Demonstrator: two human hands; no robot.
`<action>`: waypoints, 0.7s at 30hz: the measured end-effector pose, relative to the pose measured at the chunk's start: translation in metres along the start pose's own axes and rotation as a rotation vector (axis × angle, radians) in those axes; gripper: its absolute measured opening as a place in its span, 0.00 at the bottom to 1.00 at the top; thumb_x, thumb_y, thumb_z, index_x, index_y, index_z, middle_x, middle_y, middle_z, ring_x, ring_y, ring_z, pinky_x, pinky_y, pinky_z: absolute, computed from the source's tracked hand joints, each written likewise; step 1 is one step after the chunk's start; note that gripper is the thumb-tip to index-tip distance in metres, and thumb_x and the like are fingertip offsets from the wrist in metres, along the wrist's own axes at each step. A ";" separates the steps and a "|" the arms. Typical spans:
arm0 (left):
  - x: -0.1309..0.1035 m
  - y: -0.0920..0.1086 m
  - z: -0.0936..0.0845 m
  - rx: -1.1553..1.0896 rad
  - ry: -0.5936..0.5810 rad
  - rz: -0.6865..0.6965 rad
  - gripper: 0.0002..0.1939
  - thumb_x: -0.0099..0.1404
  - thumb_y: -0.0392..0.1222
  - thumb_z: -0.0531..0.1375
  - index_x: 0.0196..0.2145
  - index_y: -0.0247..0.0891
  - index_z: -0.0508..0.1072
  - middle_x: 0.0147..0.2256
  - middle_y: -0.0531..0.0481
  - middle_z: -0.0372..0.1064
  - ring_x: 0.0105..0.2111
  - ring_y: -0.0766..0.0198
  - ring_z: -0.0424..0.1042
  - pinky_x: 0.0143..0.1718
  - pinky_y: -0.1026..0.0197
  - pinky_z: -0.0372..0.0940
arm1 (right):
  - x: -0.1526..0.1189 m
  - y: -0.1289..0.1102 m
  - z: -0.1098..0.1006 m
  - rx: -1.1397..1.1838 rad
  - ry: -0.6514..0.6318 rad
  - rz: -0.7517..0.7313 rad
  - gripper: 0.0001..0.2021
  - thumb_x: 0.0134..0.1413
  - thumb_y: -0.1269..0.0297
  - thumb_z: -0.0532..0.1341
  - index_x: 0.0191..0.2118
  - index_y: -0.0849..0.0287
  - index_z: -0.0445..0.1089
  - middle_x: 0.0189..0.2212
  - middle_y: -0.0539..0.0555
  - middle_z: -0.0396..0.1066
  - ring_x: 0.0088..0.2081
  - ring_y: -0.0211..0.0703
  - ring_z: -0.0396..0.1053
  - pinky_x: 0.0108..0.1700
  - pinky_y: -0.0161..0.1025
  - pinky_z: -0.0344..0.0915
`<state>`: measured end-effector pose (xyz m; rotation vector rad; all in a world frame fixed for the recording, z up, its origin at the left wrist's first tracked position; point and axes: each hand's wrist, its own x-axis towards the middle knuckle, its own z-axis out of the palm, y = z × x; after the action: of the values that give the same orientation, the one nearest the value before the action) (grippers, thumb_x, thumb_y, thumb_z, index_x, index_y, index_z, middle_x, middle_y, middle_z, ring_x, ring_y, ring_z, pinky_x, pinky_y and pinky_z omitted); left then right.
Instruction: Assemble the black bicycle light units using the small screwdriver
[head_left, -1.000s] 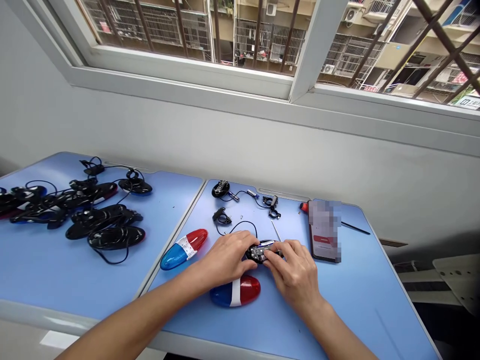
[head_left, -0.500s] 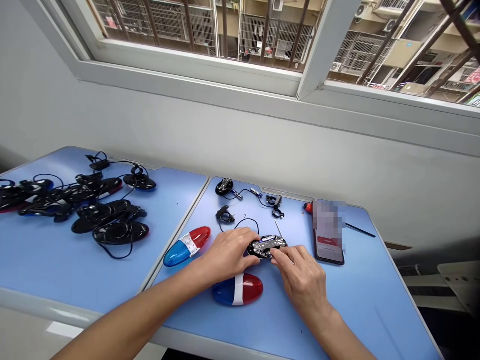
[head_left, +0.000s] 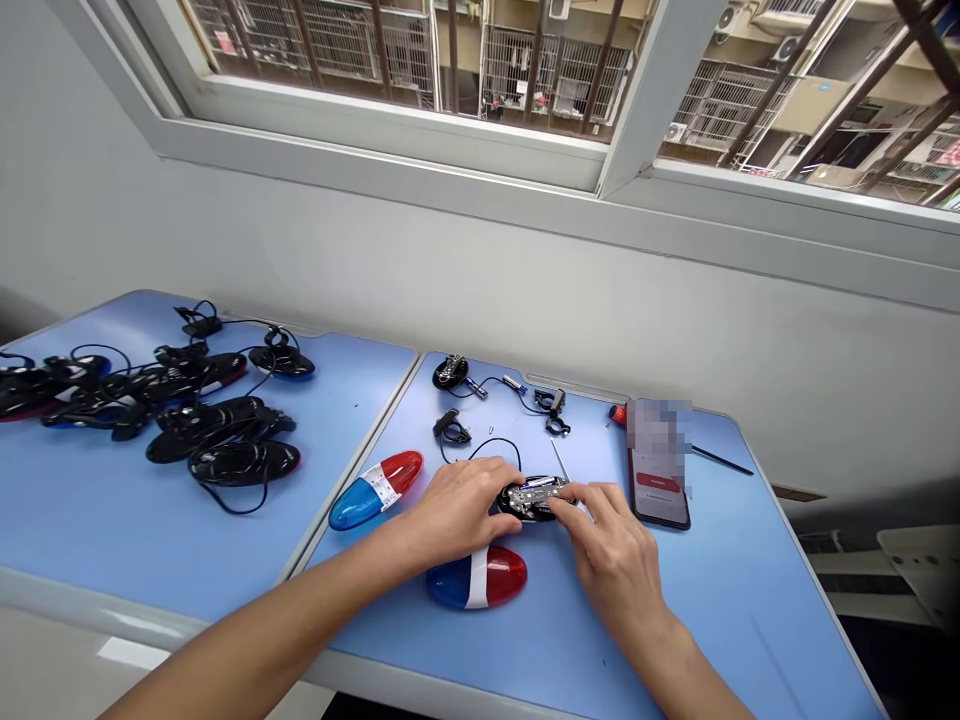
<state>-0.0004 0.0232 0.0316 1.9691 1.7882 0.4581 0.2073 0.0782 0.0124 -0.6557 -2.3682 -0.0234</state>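
An opened black oval housing (head_left: 534,497) with a circuit board and batteries inside lies on the blue table. My left hand (head_left: 471,507) grips its left end between thumb and fingers. At its right end, my right hand (head_left: 609,535) has thumb and index finger closed on the edge of the housing. A blue, white and red cover (head_left: 478,578) rests in front of the housing. Another red and blue cover (head_left: 376,490) lies left of my left hand. A thin metal rod (head_left: 559,459) sits just behind the housing.
Several black oval units with cables (head_left: 244,462) are heaped on the left table. Behind the hands lie a second opened housing (head_left: 451,372), loose batteries (head_left: 475,388) and black clamps (head_left: 550,401). A phone (head_left: 658,480) and a black strip (head_left: 721,460) are on the right.
My right hand has shifted slightly right and up along the housing, from the board's lower edge to its right end. My left hand keeps its grip.
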 end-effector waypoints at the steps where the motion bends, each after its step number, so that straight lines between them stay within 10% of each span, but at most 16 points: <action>1: 0.000 0.000 0.000 0.001 0.002 0.000 0.17 0.62 0.46 0.65 0.49 0.44 0.71 0.46 0.50 0.73 0.43 0.56 0.72 0.41 0.59 0.63 | 0.000 0.000 -0.001 -0.062 0.010 0.010 0.17 0.59 0.82 0.52 0.41 0.55 0.72 0.36 0.53 0.73 0.37 0.42 0.64 0.33 0.37 0.61; 21: 0.001 0.001 -0.003 -0.013 0.000 -0.012 0.17 0.62 0.44 0.65 0.49 0.44 0.71 0.48 0.50 0.73 0.47 0.54 0.72 0.43 0.58 0.64 | -0.001 -0.002 0.008 -0.159 0.048 -0.009 0.10 0.62 0.77 0.56 0.41 0.57 0.72 0.33 0.53 0.73 0.33 0.41 0.62 0.34 0.37 0.56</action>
<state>-0.0011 0.0240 0.0346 1.9485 1.7909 0.4647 0.2021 0.0773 0.0059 -0.7112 -2.3395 -0.2314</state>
